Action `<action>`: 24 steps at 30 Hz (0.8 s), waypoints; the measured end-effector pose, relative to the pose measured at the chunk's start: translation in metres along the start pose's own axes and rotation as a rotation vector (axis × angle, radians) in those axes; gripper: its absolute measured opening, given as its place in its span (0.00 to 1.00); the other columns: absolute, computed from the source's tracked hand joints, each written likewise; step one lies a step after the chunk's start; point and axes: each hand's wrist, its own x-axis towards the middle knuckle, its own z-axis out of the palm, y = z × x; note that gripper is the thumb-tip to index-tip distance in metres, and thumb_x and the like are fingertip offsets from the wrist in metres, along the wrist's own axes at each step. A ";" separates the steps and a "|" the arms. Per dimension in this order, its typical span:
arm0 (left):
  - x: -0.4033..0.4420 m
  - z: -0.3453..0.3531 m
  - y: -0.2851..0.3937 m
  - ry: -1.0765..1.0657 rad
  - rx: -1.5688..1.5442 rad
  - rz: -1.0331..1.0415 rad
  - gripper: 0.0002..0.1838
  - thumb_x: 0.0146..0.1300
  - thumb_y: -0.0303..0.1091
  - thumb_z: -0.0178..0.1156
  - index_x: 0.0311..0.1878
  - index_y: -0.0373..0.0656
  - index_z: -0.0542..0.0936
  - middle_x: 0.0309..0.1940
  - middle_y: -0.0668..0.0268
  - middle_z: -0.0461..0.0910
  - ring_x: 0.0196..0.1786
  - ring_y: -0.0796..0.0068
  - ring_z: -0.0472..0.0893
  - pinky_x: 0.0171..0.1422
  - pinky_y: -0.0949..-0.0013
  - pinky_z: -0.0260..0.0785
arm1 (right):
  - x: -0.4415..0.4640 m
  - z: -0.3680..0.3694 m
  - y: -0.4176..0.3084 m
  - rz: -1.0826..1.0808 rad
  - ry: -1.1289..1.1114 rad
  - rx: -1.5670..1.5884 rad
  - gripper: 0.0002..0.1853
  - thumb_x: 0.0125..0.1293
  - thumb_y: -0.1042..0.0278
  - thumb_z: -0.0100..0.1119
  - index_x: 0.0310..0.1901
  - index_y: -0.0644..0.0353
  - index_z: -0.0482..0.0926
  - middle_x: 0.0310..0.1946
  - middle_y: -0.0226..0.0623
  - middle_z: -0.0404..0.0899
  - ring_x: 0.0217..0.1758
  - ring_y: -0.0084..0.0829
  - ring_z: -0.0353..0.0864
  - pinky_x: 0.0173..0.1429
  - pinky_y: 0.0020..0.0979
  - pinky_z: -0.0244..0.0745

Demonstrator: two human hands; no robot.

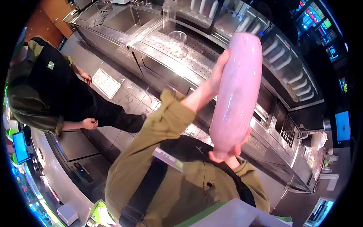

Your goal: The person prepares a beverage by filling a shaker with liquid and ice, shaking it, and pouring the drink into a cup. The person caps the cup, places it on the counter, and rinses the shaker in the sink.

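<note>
Up in front of my chest is a tall shaker (238,87), with a pink drink showing through its wall. It is tilted, its broad rounded end up and its narrow end down toward me. My left hand (222,64) is closed against its side near the broad end; most of those fingers are hidden behind it. Around the narrow end, my right hand (228,153) is closed with the fingers wrapped underneath. Beyond my left forearm, a clear plastic cup (177,42) stands on the perforated metal drainboard (200,60).
A co-worker in a dark apron (56,79) stands at the left, hands low. A steel sink (132,19) and a clear container (169,13) are at the back. White handles (278,51) line the right. A white mat (106,83) lies on the tiled floor.
</note>
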 end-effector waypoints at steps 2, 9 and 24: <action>0.000 -0.022 0.007 -0.025 -0.111 -0.164 0.36 0.64 0.60 0.41 0.63 0.37 0.61 0.56 0.56 0.69 0.56 0.62 0.71 0.62 0.63 0.63 | 0.006 0.014 -0.041 -0.175 -0.008 0.023 0.45 0.51 0.53 0.56 0.66 0.66 0.47 0.59 0.47 0.60 0.61 0.38 0.63 0.63 0.39 0.60; -0.007 0.011 0.041 0.026 0.093 0.101 0.35 0.65 0.58 0.43 0.64 0.38 0.60 0.58 0.58 0.67 0.58 0.67 0.69 0.64 0.64 0.60 | 0.010 0.032 -0.027 -0.178 0.180 0.177 0.38 0.57 0.62 0.54 0.67 0.60 0.48 0.59 0.51 0.59 0.61 0.40 0.63 0.58 0.37 0.65; 0.020 -0.006 0.043 0.094 0.203 0.014 0.36 0.64 0.59 0.42 0.65 0.39 0.58 0.58 0.52 0.66 0.57 0.62 0.71 0.62 0.57 0.63 | 0.013 0.025 -0.028 -0.309 0.142 0.077 0.41 0.57 0.47 0.52 0.65 0.62 0.51 0.63 0.50 0.55 0.64 0.41 0.59 0.64 0.40 0.57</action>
